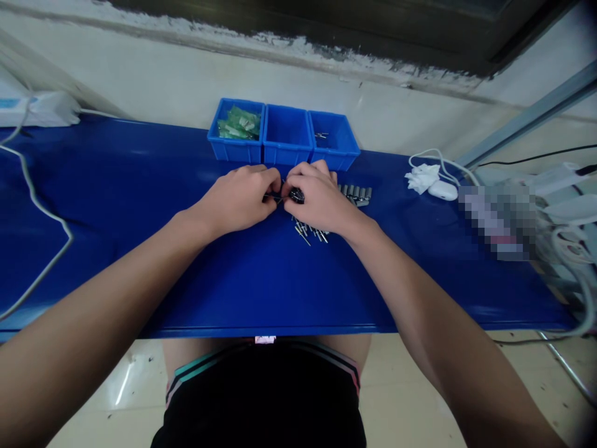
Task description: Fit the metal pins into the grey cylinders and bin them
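Observation:
My left hand [249, 194] is closed in a pinch just above the blue table, with a thin dark metal pin [274, 197] showing at its fingertips. Facing it, fingertips nearly touching, my right hand [319, 196] is also closed; its fingers hide what they hold, if anything. Dark shiny small parts [296, 196] show beneath its thumb and fingers. Below my right palm lies a loose group of small metal pins [303, 231] with thin shafts, partly covered by the hand. A row of short grey metal cylinders [357, 191] extends from behind my right hand.
Three joined blue bins stand at the back: the left bin [237, 152] contains green plastic packets [240, 122], the right bin [336, 158] a few metal pins. Crumpled tissue [422, 178], a white case [443, 190] and cables lie right. A white cable [35, 199] crosses the left side.

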`<state>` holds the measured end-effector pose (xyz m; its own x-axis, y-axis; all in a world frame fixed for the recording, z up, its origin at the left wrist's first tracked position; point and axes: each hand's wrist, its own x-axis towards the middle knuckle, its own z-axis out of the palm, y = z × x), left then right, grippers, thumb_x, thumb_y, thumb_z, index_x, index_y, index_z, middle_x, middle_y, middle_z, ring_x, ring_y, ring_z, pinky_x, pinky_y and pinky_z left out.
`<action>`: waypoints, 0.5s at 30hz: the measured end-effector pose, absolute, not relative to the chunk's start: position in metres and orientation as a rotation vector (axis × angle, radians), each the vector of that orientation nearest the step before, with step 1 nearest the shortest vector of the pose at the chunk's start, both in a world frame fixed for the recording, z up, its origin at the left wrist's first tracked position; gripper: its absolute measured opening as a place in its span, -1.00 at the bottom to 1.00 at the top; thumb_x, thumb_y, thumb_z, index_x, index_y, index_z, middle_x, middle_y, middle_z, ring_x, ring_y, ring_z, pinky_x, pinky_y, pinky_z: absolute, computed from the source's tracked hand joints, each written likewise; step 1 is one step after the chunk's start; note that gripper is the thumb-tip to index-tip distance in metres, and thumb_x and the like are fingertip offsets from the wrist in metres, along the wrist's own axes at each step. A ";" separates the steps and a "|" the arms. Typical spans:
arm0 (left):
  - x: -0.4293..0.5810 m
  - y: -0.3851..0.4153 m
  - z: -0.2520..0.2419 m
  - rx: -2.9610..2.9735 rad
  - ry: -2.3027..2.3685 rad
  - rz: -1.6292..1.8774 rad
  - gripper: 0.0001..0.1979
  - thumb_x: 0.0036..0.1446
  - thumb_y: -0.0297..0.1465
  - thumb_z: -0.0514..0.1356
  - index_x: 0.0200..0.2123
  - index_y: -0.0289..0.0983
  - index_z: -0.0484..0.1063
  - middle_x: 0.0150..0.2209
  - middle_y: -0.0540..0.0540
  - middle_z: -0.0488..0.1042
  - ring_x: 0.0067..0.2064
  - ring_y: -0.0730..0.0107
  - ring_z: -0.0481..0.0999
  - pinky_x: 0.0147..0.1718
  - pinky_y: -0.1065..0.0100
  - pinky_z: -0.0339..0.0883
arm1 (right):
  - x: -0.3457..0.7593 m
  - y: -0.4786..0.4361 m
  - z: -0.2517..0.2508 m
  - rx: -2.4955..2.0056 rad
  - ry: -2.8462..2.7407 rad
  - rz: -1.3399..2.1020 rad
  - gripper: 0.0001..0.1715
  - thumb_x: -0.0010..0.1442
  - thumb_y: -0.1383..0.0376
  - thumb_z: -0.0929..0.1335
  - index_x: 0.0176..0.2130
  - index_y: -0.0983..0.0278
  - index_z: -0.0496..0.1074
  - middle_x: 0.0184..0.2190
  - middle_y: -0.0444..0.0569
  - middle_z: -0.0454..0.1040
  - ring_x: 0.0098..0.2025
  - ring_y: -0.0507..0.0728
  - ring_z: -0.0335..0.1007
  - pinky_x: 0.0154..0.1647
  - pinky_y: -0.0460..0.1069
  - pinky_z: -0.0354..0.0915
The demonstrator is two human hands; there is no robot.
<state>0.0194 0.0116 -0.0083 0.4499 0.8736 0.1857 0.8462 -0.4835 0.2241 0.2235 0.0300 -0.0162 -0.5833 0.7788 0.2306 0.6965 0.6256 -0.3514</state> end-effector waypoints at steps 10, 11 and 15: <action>0.018 0.010 -0.005 2.628 1.533 0.373 -0.87 0.19 -0.43 0.16 -0.18 -0.19 0.44 -0.17 -0.12 0.60 -0.20 0.02 0.61 -0.37 0.22 0.35 | 0.216 0.025 -0.014 -1.209 -2.496 0.325 -0.91 0.23 0.25 0.36 -0.30 0.21 0.45 0.02 0.07 0.48 0.18 0.42 0.22 0.05 0.32 0.17; 0.019 0.010 -0.006 2.607 1.532 0.386 -0.83 0.18 -0.43 0.17 -0.14 -0.19 0.43 -0.18 -0.11 0.60 -0.21 0.02 0.61 -0.38 0.22 0.33 | 0.215 0.025 -0.014 -1.212 -2.490 0.325 -0.91 0.22 0.25 0.36 -0.31 0.22 0.44 0.03 0.07 0.48 0.18 0.42 0.21 0.06 0.33 0.16; 0.018 0.011 -0.007 2.564 1.441 0.453 -0.76 0.18 -0.42 0.17 -0.06 -0.20 0.40 -0.20 -0.11 0.59 -0.22 0.08 0.60 -0.35 0.23 0.34 | 0.212 0.026 -0.016 -1.244 -2.482 0.302 -0.89 0.20 0.24 0.36 -0.36 0.22 0.43 0.07 0.07 0.47 0.21 0.44 0.19 0.07 0.34 0.15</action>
<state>0.0184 0.0112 -0.0067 0.4885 0.8537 0.1803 0.8034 -0.5207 0.2887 0.2118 0.0257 -0.0162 -0.5547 0.8050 0.2104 0.7309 0.5923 -0.3391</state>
